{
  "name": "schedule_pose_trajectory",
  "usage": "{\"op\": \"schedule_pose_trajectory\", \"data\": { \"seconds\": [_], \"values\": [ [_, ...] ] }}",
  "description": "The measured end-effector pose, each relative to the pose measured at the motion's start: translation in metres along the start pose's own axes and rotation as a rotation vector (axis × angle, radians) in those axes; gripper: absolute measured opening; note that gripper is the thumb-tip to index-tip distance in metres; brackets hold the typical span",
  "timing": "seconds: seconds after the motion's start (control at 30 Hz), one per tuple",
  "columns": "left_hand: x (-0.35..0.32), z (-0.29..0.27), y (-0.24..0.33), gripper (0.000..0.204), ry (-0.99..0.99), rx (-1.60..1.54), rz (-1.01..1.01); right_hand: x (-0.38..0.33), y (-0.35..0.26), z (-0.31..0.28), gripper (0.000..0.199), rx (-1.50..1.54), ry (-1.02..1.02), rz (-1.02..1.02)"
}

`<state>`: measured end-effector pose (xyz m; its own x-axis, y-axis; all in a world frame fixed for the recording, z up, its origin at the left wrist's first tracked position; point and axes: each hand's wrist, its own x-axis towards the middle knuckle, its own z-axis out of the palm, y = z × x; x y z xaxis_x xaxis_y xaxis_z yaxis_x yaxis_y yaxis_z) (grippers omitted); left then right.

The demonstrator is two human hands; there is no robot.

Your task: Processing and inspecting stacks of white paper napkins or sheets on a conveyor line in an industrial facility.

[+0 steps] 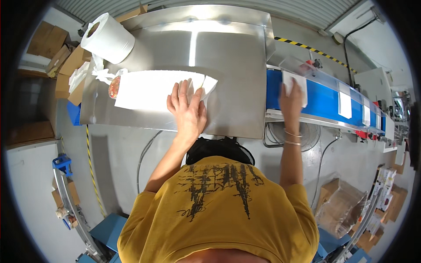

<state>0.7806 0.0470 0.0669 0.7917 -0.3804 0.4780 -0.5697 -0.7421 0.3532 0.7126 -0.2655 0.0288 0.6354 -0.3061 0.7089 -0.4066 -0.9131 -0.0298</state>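
My left hand point(187, 109) lies flat, fingers spread, on the right end of a stack of white sheets point(153, 90) on a steel table point(232, 65). One sheet's corner curls up by my fingertips. My right hand point(291, 101) reaches onto a blue conveyor belt point(322, 101) and presses on a white sheet point(293, 83) lying on the belt. Bracelets circle my right wrist. Further white sheets point(345, 105) ride along the belt to the right.
A large white paper roll point(108, 38) stands at the table's far left corner, with crumpled white plastic and a reddish item point(114, 87) beside the stack. Cardboard boxes point(66, 61) sit left of the table. A fan point(289, 133) hangs under the belt. Bags and boxes lie at lower right.
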Motion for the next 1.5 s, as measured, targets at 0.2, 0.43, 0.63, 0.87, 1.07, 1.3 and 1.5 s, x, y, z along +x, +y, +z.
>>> {"op": "schedule_pose_trajectory", "data": {
  "seconds": [0.2,0.43,0.63,0.87,1.07,1.3,1.5],
  "values": [
    [0.003,-0.003,0.007,0.026,-0.063,0.066,0.035,0.039,-0.163,-0.019,0.066,0.568,-0.922,0.281],
    [0.005,-0.010,-0.013,0.040,0.024,-0.058,-0.064,-0.017,-0.064,0.011,0.052,1.461,-0.738,0.702],
    [-0.003,-0.002,-0.026,0.041,-0.002,-0.054,-0.004,-0.051,0.071,0.054,0.045,0.875,-0.418,0.772],
    [-0.001,-0.002,-0.009,0.036,-0.017,0.027,0.006,0.033,-0.123,-0.028,0.077,0.362,-0.776,0.361],
    [0.001,-0.010,-0.014,0.029,-0.053,0.021,0.044,0.022,-0.164,0.005,0.062,1.256,-1.168,0.584],
    [0.001,-0.016,-0.033,0.045,-0.046,0.040,-0.066,-0.024,-0.009,0.018,0.042,1.281,-0.483,0.954],
    [-0.002,-0.010,-0.031,0.040,0.018,-0.006,-0.018,-0.024,0.044,0.031,0.043,-0.135,-0.038,0.063]
  ]
}}
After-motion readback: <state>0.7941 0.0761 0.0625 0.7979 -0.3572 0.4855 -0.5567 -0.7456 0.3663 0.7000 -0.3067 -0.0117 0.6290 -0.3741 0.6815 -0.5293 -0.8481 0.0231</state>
